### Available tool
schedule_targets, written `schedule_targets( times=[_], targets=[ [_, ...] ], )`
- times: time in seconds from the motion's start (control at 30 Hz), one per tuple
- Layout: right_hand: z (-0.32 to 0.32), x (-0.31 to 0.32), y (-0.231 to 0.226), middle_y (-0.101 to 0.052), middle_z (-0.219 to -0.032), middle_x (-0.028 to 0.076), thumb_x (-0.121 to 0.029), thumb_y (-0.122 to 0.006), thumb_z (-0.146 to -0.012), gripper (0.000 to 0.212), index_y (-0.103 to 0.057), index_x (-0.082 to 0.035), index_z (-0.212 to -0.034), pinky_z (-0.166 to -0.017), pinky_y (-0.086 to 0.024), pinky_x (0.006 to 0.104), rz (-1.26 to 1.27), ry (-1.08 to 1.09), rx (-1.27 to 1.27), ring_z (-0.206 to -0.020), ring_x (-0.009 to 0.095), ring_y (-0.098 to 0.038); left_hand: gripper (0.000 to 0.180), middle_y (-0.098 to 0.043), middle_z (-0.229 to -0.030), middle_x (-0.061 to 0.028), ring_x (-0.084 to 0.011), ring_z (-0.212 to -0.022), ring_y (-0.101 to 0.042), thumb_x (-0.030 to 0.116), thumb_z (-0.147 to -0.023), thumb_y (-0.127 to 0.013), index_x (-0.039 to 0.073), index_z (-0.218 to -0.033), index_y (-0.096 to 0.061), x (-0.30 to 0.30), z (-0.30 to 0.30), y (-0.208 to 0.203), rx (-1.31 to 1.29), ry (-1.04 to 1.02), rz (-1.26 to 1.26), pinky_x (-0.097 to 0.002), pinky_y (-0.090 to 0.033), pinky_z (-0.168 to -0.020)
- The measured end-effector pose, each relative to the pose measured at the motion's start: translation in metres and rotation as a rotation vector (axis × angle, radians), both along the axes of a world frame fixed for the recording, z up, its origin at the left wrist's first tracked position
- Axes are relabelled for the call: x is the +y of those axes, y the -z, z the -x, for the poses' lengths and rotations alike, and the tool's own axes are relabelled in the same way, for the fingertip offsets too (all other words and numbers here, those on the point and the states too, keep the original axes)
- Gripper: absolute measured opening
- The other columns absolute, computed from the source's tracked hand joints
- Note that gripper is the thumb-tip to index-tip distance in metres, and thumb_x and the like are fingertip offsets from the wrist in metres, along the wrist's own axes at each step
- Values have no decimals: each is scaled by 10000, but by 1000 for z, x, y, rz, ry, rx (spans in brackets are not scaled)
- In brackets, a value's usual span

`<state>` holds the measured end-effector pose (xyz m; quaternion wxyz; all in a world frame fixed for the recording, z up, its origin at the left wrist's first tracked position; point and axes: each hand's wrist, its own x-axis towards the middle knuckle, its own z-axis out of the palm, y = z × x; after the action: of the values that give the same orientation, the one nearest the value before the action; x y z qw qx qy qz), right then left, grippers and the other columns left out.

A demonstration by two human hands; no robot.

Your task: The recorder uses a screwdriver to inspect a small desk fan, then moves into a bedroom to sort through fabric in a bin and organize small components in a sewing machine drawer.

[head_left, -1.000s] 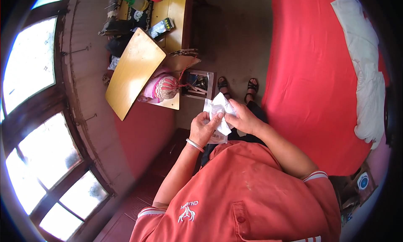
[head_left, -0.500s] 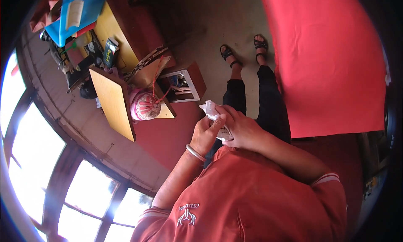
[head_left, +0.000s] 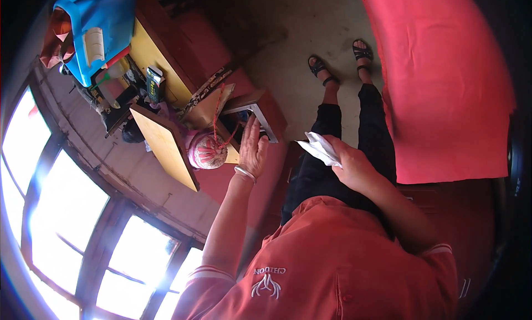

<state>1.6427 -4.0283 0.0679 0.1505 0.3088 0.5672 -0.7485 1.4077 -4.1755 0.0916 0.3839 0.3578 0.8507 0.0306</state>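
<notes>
My left hand (head_left: 254, 151), with a pale bangle at the wrist, reaches forward with its fingers stretched out and holds nothing visible. Its fingertips overlap the near side of a small open wooden compartment (head_left: 275, 116) with a pale rim. What lies inside is dark and partly covered by the hand. In front of my waist, my right hand (head_left: 353, 163) is closed around a crumpled white packet (head_left: 322, 148). Beside my left hand sits a pink and white knitted hat (head_left: 208, 152) with a red braided cord.
An upright wooden board (head_left: 164, 146) stands left of the hat. Beyond it are a small dark box (head_left: 154, 84), assorted items and a blue plastic container (head_left: 108, 29). A red cloth (head_left: 443, 92) covers a surface on the right. Windows (head_left: 64, 209) line the left.
My left hand has let go of the white packet and moved forward and left to the compartment, fingers straightened. My right hand keeps the packet, now farther right. The view has shifted slightly.
</notes>
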Motion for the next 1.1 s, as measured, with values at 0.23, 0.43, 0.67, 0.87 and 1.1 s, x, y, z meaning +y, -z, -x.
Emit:
schedule_targets(
  times=[0.23,0.43,0.67,0.87,1.1],
  targets=[
    [2,0,7,-567,-1064,174,30,-567,-742,528,-401,-108,-1224,-792,-486,415,-35,-49,-76,-954,355,-584,662,-290,-1372,-275,-433,-1275,-280,304,-792,-416,28,-1378,-274,-5,-9,13,141,-48,147,-492,-231,-1057],
    [10,-1,3,-576,-1047,200,30,-562,-743,525,-406,-98,-1228,-803,-480,415,-59,-98,-75,-965,366,-577,637,-353,-1335,-235,-411,-1226,-356,185,-712,-496,5,-1309,-367,-7,-15,0,92,30,76,-490,-289,-1034],
    [17,-1,-2,-571,-1066,225,20,-542,-738,536,-390,-62,-1246,-824,-464,429,-154,-232,-72,-988,386,-562,770,-353,-1341,-205,-366,-1272,-312,170,-628,-587,37,-1340,-328,-8,-19,-2,270,-15,255,-451,-221,-1074],
    [27,2,-12,-561,-1103,227,3,-523,-733,532,-406,-44,-1250,-853,-448,422,-188,-300,-76,-1022,389,-547,740,-326,-1367,-185,-361,-1288,-291,178,-663,-601,75,-1344,-330,-3,-24,-4,173,65,181,-447,-208,-1084],
    [50,6,-36,-560,-1102,174,-27,-581,-720,484,-477,-72,-1190,-846,-459,416,-309,-298,-48,-977,367,-563,698,-311,-1372,-203,-373,-1225,-359,171,-654,-601,1,-1291,-371,-8,-20,-9,359,-136,230,-429,-277,-1040]
  ],
)
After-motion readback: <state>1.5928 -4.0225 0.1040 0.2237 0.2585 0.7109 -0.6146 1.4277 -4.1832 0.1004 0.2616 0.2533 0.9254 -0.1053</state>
